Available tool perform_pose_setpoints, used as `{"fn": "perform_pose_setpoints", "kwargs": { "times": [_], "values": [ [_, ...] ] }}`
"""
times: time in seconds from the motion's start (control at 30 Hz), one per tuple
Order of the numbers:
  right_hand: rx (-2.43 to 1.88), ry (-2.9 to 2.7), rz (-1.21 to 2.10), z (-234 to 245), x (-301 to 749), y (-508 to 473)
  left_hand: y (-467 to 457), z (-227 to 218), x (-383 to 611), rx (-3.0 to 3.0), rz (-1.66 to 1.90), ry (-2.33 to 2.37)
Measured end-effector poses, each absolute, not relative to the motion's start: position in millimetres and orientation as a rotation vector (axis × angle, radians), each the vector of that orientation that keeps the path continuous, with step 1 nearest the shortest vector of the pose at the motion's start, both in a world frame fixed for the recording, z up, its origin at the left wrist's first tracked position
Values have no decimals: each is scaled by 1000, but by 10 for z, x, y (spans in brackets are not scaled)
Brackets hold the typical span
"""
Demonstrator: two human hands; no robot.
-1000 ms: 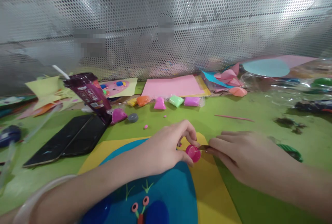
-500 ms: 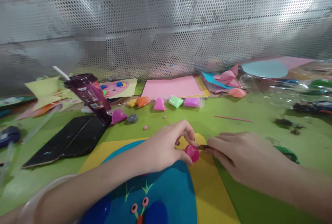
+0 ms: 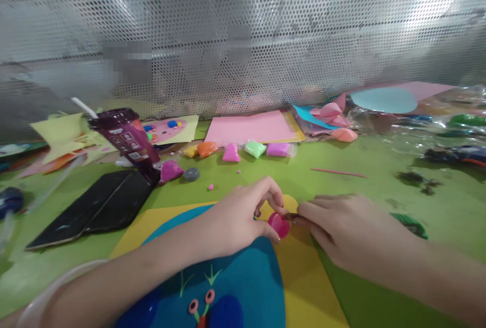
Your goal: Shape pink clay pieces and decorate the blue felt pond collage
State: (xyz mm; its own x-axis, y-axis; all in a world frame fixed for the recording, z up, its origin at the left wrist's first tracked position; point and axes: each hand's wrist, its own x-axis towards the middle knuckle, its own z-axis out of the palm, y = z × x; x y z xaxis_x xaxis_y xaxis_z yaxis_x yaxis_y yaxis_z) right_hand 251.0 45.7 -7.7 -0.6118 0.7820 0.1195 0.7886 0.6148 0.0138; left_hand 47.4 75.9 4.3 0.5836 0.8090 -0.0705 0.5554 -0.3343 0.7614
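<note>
My right hand [image 3: 353, 234] has edged closer to the pink round piece [image 3: 279, 227], pinching a thin dark tool [image 3: 291, 216]; my left hand [image 3: 237, 219] curls thumb and fingers around the piece.

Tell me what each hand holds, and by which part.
Left hand: round pink piece, by its edges. Right hand: thin dark tool, by the end away from the pink piece.
</note>
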Motion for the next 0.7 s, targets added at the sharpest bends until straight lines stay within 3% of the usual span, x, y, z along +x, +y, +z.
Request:
{"fn": "perform_pose_setpoints", "kwargs": {
  "times": [0.7],
  "values": [
    [-1538,-2751,-36,-25,2454,421,758,4,473,1981,425,1122]
  ]
}}
